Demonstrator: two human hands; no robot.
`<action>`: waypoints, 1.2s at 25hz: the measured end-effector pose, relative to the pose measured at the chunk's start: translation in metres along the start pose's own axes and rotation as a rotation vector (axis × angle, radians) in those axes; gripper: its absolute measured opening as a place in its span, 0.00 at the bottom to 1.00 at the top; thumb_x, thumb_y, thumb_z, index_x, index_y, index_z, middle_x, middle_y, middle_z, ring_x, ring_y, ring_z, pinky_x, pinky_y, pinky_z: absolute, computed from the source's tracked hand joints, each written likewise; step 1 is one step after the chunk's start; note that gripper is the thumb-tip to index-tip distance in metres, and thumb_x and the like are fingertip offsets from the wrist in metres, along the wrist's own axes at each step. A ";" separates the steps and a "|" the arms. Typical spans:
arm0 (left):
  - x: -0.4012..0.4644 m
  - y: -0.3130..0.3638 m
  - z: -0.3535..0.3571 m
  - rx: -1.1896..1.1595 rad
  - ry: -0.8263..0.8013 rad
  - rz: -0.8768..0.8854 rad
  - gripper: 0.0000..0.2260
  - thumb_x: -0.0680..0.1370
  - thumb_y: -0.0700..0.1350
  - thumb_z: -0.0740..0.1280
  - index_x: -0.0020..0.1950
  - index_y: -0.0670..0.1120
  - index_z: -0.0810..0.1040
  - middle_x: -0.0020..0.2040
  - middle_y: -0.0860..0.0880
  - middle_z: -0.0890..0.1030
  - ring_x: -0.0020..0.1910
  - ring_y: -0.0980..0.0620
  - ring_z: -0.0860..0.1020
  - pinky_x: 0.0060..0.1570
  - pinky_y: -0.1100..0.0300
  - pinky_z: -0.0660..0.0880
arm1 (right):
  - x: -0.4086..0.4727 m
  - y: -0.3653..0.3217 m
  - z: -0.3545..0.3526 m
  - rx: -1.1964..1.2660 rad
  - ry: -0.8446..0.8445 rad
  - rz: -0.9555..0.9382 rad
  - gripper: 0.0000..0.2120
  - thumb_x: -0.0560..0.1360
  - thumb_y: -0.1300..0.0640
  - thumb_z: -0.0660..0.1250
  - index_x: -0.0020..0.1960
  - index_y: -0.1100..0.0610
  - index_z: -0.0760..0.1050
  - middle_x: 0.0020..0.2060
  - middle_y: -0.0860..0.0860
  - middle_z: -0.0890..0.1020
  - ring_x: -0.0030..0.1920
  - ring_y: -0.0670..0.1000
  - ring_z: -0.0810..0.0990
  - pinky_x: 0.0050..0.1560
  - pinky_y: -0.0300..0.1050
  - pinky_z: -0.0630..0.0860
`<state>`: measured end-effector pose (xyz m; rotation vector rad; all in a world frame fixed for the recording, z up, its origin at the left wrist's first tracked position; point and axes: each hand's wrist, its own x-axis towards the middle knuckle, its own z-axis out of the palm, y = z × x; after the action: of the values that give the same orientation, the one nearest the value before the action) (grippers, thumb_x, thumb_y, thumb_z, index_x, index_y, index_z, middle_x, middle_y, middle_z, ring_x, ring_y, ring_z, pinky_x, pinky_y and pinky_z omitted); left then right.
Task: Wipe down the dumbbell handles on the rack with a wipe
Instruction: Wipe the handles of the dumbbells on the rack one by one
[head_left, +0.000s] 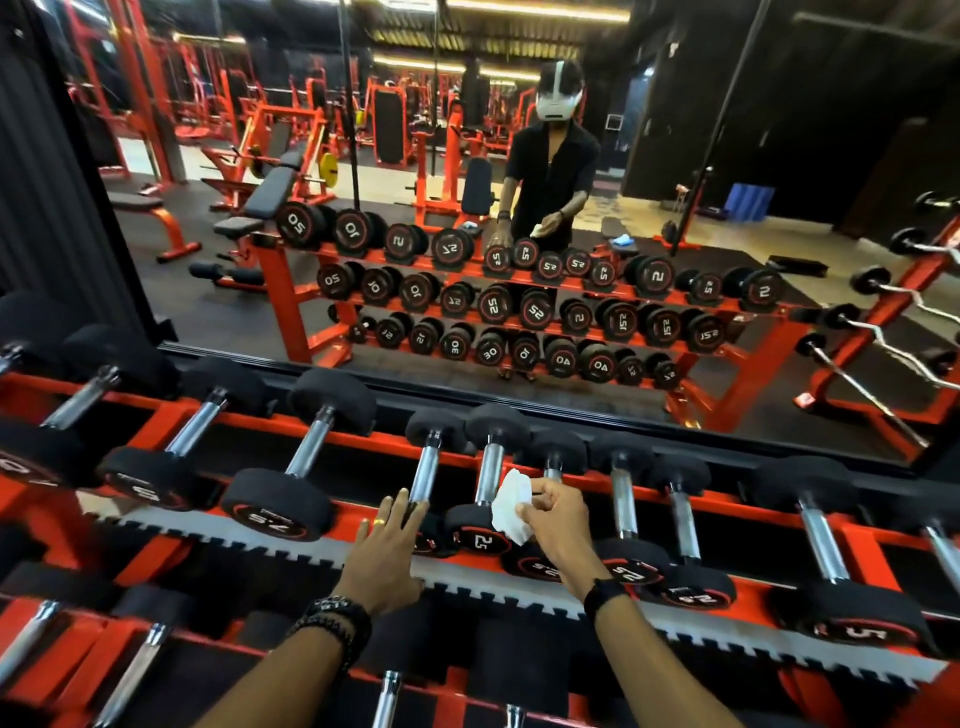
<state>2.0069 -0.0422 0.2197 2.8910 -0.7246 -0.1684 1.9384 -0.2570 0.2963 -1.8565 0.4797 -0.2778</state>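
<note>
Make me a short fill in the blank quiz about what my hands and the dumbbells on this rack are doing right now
1. The white wipe is pinched in the ____ hand.
2. The left hand rests with straight fingers on a dumbbell on the rack's ____ tier.
3. The dumbbell just left of the wipe is marked ____.
4. Behind the rack stands a large ____.

Missing words: right; top; 2.5; mirror

White wipe (511, 506), orange-red rack (857, 540) w/ black dumbbells (278, 501) (chrome handles (310, 448)).
</note>
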 end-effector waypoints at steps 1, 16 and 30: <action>0.000 0.000 0.001 -0.002 0.004 0.000 0.45 0.72 0.52 0.69 0.81 0.51 0.45 0.81 0.47 0.44 0.80 0.44 0.44 0.77 0.44 0.52 | -0.001 -0.001 0.001 -0.012 -0.015 -0.002 0.14 0.75 0.70 0.66 0.46 0.52 0.79 0.42 0.49 0.84 0.43 0.48 0.83 0.36 0.34 0.77; 0.060 0.002 -0.023 -0.314 0.208 -0.200 0.07 0.76 0.50 0.60 0.49 0.48 0.72 0.47 0.50 0.78 0.47 0.48 0.76 0.54 0.50 0.72 | 0.033 -0.014 -0.005 -0.095 0.104 -0.020 0.12 0.75 0.69 0.66 0.46 0.53 0.80 0.45 0.53 0.85 0.47 0.50 0.84 0.42 0.44 0.79; 0.113 -0.002 0.000 -0.522 0.130 -0.257 0.13 0.77 0.47 0.64 0.58 0.44 0.68 0.51 0.45 0.80 0.49 0.43 0.80 0.49 0.51 0.76 | 0.067 -0.027 0.051 -0.184 -0.267 0.398 0.26 0.79 0.33 0.54 0.55 0.56 0.72 0.39 0.45 0.72 0.40 0.44 0.71 0.58 0.44 0.73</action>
<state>2.1068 -0.0944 0.2110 2.4488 -0.2341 -0.1673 2.0243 -0.2367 0.3014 -1.8906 0.6904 0.2868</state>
